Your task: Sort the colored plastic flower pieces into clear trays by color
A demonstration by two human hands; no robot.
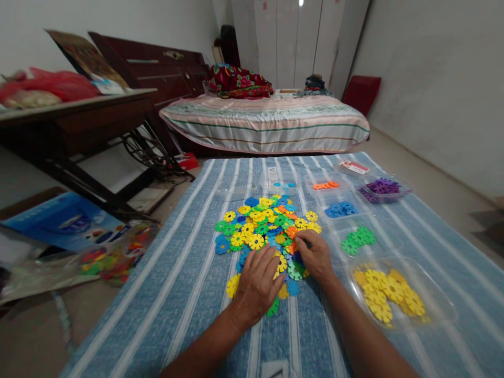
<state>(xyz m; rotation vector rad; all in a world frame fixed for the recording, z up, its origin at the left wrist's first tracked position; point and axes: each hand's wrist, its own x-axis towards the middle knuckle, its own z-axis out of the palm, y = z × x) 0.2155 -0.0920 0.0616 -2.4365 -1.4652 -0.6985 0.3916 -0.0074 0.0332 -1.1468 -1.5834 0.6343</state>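
Note:
A mixed pile of flower-shaped plastic discs (pixel 255 241) in yellow, green, blue and orange lies on the striped cloth. My left hand (pixel 258 281) rests palm down on the near side of the pile, its fingers stretched out over the discs. At the pile's right edge, my right hand (pixel 315 254) is closed, thumb and fingers together beside an orange disc (pixel 292 231). What it pinches, if anything, is hidden. To its right stand clear plastic boxes: one with yellow discs (pixel 391 289), one with green discs (pixel 358 240) and one with blue discs (pixel 340 209).
Farther back are boxes with purple discs (pixel 380 189), orange discs (pixel 326 185) and light blue discs (pixel 284 185). A red-and-white card (pixel 354 167) lies at the back right. Beyond the blue striped cloth (pixel 189 262) is a bed (pixel 263 123); a sewing-machine table (pixel 79 113) stands left.

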